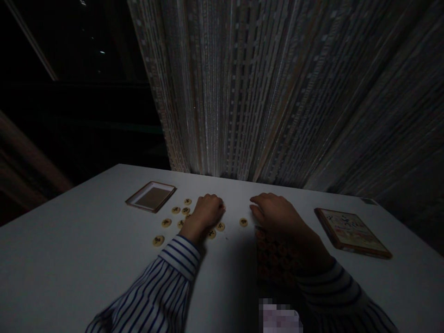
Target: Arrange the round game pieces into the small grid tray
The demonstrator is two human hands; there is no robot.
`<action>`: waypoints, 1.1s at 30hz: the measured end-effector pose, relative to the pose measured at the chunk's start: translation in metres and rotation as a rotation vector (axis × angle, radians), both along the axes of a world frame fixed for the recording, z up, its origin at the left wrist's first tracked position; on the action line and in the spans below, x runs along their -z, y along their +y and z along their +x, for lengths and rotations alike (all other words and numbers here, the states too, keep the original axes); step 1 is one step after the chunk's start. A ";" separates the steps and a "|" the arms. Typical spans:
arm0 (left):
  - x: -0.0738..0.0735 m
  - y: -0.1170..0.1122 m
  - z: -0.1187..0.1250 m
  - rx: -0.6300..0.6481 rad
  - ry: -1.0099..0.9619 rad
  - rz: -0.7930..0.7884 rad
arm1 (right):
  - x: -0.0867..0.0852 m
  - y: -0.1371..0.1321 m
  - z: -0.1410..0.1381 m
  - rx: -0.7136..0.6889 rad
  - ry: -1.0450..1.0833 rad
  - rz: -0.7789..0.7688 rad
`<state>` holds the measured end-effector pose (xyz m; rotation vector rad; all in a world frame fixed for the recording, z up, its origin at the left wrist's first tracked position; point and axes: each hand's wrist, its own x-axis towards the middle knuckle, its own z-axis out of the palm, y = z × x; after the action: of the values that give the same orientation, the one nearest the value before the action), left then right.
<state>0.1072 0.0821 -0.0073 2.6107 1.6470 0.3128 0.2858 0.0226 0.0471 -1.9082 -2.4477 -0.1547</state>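
Note:
My left hand (pixel 208 211) is over the white table with its fingers curled inward. Whatever it may hold is hidden from me. Around it lie several round wooden Chinese chess pieces (pixel 166 223) with dark characters, some partly covered by the hand and wrist. One more piece (pixel 243 222) lies alone between my hands, nearer the right. My right hand (pixel 275 210) hovers just beyond a dark box (pixel 257 259) filled with rows of pieces, its thumb and forefinger apart with nothing visible between them. The right forearm covers part of that box.
At the left of the table (pixel 104 217) is a shallow open tray or lid (pixel 152 211). On the right lies a flat wood-edged case (pixel 352 231) with a picture on top. A striped curtain (pixel 236 92) hangs behind the table's far edge. The room is dim.

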 end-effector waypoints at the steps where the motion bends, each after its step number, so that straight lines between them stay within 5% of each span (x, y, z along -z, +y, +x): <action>1: 0.000 0.000 0.000 -0.008 0.000 -0.006 | 0.000 0.000 0.000 0.002 -0.001 -0.002; 16: 0.004 0.004 0.001 0.001 -0.001 0.019 | -0.001 -0.003 0.001 0.000 0.011 0.040; 33: -0.026 -0.010 0.009 0.177 -0.627 0.002 | -0.006 -0.006 0.007 0.013 0.064 0.125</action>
<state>0.1163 0.0726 0.0186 2.2828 1.1912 0.9932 0.2923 0.0165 0.0533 -1.8488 -2.3263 -0.2378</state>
